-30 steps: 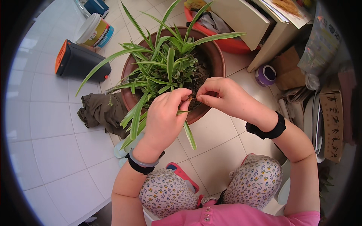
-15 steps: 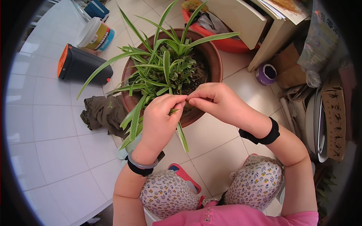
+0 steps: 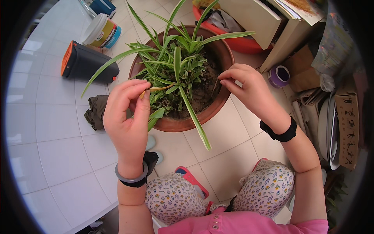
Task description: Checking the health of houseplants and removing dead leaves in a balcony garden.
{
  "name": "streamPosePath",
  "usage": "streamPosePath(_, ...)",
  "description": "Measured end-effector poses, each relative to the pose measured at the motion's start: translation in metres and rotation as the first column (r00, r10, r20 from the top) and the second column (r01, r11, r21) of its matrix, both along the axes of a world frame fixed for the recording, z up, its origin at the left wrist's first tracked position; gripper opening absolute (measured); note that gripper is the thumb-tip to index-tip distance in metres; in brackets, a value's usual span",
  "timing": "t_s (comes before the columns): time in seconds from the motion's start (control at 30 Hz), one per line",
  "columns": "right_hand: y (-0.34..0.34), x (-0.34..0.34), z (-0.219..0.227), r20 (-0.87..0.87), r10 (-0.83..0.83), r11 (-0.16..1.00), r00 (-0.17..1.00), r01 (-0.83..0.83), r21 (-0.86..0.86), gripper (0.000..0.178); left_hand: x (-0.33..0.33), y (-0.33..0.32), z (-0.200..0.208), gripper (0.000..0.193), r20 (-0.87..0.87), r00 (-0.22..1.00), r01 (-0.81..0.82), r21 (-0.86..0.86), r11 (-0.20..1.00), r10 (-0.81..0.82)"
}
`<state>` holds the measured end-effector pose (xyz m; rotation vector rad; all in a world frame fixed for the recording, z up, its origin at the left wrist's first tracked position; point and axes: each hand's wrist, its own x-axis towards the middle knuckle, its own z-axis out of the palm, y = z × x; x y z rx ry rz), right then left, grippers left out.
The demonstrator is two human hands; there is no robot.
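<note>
A spider plant (image 3: pixel 180 62) with green, pale-edged leaves grows in a round brown pot (image 3: pixel 177 125) on the floor in front of me. Over the pot's left side, my left hand (image 3: pixel 128 111) pinches a yellowed leaf (image 3: pixel 160 88) between thumb and fingertips. The leaf's far end reaches in among the green ones. At the right rim, my right hand (image 3: pixel 249 91) is closed in a pinch, with a thin brownish strand (image 3: pixel 215 86) hanging from its fingertips above bare soil. One long leaf (image 3: pixel 194 117) arches over the pot's front edge towards me.
A black and orange bin (image 3: pixel 89 62), a lidded paint bucket (image 3: pixel 102 32) and a dark crumpled cloth (image 3: pixel 95 112) lie left by the white tiled wall (image 3: pixel 58 124). Right are a purple pot (image 3: pixel 279 76), a cabinet (image 3: pixel 249 19), a red basin (image 3: pixel 237 43) and cardboard (image 3: pixel 346 128).
My hands, together in front of the plant before, have moved apart: left hand to the left with the yellowed leaf, right hand to the right rim with the strand.
</note>
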<state>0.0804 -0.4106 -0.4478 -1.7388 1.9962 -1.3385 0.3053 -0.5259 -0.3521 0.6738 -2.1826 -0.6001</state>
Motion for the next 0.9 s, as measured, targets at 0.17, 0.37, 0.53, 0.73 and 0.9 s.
streamPosePath(0.17,-0.007,0.011,0.005,-0.121,0.145,0.989,0.982,-0.146,-0.001,0.013,0.004,0.004,0.004,0.01,-0.098,0.995,0.005,0.169,0.986,0.012)
streamPosePath(0.37,-0.023,0.05,0.012,-0.157,0.451,0.878,0.879,-0.468,-0.098,0.008,0.001,0.008,0.003,0.008,-0.16,0.987,0.101,0.476,0.874,-0.027)
streamPosePath(0.53,-0.025,0.042,0.017,-0.35,0.443,0.896,0.825,-0.4,0.193,0.014,0.005,0.001,-0.008,0.009,0.082,0.987,0.098,0.385,0.918,-0.14)
streamPosePath(0.73,-0.03,0.037,0.009,-0.167,0.455,0.884,0.875,-0.421,0.206,0.012,0.006,-0.002,-0.018,0.01,0.41,0.885,0.105,0.283,0.953,-0.219)
streamPosePath(0.9,-0.044,0.043,0.012,0.374,0.455,0.854,0.808,-0.515,0.073,0.025,0.013,-0.007,-0.02,0.01,0.566,0.766,0.198,0.243,0.95,-0.305)
